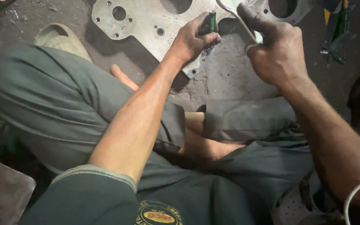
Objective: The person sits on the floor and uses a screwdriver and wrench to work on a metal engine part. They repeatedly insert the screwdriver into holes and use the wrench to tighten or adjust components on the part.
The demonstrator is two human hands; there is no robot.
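Grey metal plate (146, 21), drilled holes, under both hands.

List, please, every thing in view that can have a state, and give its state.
Left hand: closed around a green-handled tool, over the plate's edge.
Green-handled tool: gripped, upright; tip hidden.
Right hand: closed on a bent metal rod.
Metal rod: held, curving up past the top edge.
Metal plate: flat on the floor, holes open.
Sandal: on the floor, not worn.
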